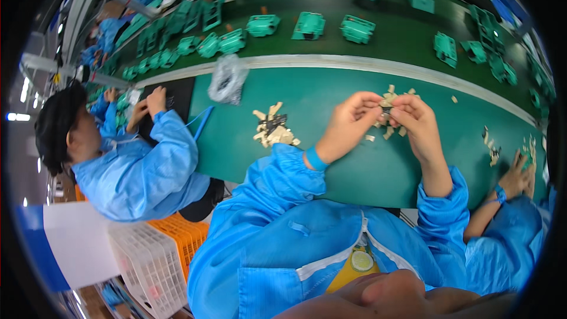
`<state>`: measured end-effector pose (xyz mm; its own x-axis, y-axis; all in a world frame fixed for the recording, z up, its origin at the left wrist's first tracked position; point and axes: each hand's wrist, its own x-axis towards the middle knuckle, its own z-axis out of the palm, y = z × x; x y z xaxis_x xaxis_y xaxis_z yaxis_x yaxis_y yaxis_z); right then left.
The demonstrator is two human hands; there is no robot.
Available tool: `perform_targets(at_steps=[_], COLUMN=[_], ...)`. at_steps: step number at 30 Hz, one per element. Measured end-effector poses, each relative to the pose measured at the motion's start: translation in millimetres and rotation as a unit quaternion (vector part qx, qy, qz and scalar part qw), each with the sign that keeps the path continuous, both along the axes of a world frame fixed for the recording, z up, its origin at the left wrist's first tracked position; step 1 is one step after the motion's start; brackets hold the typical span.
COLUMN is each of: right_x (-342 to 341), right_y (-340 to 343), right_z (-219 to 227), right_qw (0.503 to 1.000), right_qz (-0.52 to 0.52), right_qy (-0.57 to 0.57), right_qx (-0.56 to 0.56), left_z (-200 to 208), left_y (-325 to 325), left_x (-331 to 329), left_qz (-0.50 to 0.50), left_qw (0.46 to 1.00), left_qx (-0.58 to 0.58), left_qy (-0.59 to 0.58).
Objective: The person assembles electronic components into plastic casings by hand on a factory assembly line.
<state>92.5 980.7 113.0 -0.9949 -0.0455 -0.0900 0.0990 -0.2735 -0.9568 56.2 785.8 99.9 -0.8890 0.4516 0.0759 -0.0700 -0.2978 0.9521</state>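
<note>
My left hand and my right hand meet over the green table, thumbs and fingertips closed on a small dark piece between them. The fingers cover most of it, so its kind does not show. Around and beneath the fingertips lie small cream-coloured pieces, partly hidden by my hands. Left of my left hand sits another pile of cream pieces with some black ones mixed in. A blue band circles my left wrist.
Beyond a pale rail, a dark green belt carries several teal housings. A clear plastic bag lies near the rail. Co-workers in blue sit on my left and right. White and orange crates stand at lower left.
</note>
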Motion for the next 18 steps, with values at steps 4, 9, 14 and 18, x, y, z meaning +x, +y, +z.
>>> perform_targets(at_steps=[4, 9, 14, 18], right_x=[3.2, 5.0, 4.2, 2.9], right_y=[4.1, 5.5, 9.5, 12.4], right_z=[1.7, 0.6, -5.1, -5.1], right_qw=[0.998, 0.996, 0.995, 0.996], right_qz=[0.035, 0.063, 0.077, 0.069], right_qy=[-0.042, -0.065, -0.064, -0.064], right_qx=[0.023, 0.021, 0.006, 0.003], left_z=[4.0, 1.5, 3.8, 2.3], left_y=[2.5, 4.9, 7.4, 9.6], left_x=[2.4, 5.6, 7.0, 6.4], left_qz=[0.004, 0.015, 0.022, 0.035], left_qw=[0.997, 0.995, 0.995, 0.995], left_qx=[-0.072, -0.089, -0.088, -0.081], left_qy=[0.024, 0.052, 0.048, 0.044])
